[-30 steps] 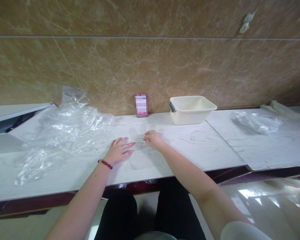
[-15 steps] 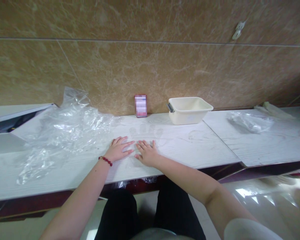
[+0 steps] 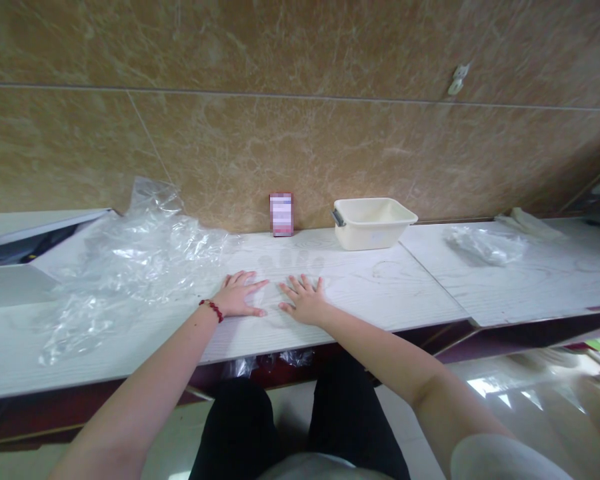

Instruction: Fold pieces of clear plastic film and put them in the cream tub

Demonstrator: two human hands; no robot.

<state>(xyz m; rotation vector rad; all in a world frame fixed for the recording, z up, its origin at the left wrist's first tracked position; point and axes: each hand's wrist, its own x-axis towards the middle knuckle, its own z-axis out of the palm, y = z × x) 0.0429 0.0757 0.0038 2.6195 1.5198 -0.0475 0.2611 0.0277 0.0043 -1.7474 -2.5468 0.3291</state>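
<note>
My left hand (image 3: 240, 295), with a red bead bracelet on the wrist, lies flat and open on the white wooden table (image 3: 370, 293). My right hand (image 3: 306, 300) lies flat beside it with fingers spread. Both palms press on a thin clear plastic sheet (image 3: 275, 267) spread over the table, which is barely visible. Its lower edge hangs over the table's front edge between my arms.
A heap of crumpled clear plastic (image 3: 135, 260) lies to the left. A cream plastic basin (image 3: 373, 222) and a small pink card (image 3: 281, 214) stand against the marble wall. More clear plastic (image 3: 485, 243) lies on the right panel.
My right hand went from a curled pinch further back to lying flat with fingers spread next to my left hand. The left hand stayed flat. The view shifted slightly.
</note>
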